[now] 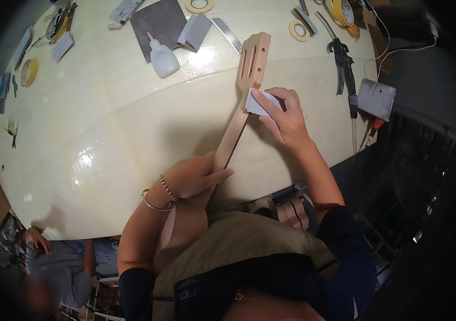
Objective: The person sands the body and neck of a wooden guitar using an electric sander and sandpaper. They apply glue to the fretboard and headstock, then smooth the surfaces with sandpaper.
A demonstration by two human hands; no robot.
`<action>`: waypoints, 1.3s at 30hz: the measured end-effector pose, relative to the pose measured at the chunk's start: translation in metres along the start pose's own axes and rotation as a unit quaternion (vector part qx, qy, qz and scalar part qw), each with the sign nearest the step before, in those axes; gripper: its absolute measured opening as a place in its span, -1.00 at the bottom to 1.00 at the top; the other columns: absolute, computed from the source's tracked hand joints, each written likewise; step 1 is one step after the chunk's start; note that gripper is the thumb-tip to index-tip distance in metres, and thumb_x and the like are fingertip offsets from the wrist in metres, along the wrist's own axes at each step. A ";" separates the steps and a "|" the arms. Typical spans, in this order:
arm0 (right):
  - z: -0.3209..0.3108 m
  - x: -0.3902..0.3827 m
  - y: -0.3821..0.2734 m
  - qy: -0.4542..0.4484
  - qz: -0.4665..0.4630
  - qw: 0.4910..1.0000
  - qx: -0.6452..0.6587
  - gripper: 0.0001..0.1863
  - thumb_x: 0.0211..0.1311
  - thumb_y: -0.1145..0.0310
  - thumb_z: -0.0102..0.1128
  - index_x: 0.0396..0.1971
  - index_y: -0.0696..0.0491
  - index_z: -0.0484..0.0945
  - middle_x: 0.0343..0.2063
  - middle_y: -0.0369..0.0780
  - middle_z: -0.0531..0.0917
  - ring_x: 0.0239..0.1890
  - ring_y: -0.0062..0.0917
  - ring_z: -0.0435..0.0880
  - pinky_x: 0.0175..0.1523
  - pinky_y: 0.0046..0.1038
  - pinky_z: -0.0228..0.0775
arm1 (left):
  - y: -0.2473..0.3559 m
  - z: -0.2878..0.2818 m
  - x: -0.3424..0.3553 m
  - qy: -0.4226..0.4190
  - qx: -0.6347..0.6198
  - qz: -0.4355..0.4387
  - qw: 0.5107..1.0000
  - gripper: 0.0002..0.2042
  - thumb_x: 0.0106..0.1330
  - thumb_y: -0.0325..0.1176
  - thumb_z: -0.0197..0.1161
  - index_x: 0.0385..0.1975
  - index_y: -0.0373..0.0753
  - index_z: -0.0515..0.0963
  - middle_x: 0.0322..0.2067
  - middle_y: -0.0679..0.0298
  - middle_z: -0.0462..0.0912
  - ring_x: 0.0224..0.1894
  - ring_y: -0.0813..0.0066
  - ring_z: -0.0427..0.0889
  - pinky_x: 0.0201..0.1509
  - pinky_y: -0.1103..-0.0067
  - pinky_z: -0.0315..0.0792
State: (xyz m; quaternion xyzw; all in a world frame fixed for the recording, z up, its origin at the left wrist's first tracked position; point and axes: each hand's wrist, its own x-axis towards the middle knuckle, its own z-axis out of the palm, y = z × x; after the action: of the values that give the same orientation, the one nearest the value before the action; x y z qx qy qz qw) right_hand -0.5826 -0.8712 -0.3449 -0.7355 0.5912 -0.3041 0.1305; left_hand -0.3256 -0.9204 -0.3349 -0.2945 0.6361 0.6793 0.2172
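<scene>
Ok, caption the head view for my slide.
Left hand grips a wooden instrument neck; right hand holds a pale pad against it.

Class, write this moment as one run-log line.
left hand: gripping wooden neck | right hand: holding pale grey pad against neck below slotted head | nearby: squeeze bottle

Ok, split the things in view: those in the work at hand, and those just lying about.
In the work:
wooden neck, in the left hand
pale pad, in the right hand

Lying about, apparently:
squeeze bottle
black air gun
leftmost tape roll
</scene>
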 end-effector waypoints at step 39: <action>0.023 0.002 -0.002 0.045 0.087 0.993 -0.062 -0.54 -0.04 0.29 0.24 -0.02 -0.24 0.61 -0.50 -0.29 0.33 -0.39 -0.39 0.29 -0.26 -0.42 0.09 | -0.004 -0.002 0.001 -0.003 0.017 0.013 1.000 -0.46 0.31 0.12 -0.01 -0.13 -0.37 0.34 -0.47 -0.04 0.59 -0.36 -0.01 0.57 -0.23 0.32 0.40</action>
State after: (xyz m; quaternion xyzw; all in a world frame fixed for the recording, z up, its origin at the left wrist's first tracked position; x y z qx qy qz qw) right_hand -0.5668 -0.8767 -0.3616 -0.6733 0.6762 -0.2869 0.0838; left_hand -0.3235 -0.9220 -0.3382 -0.2807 0.6509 0.6717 0.2152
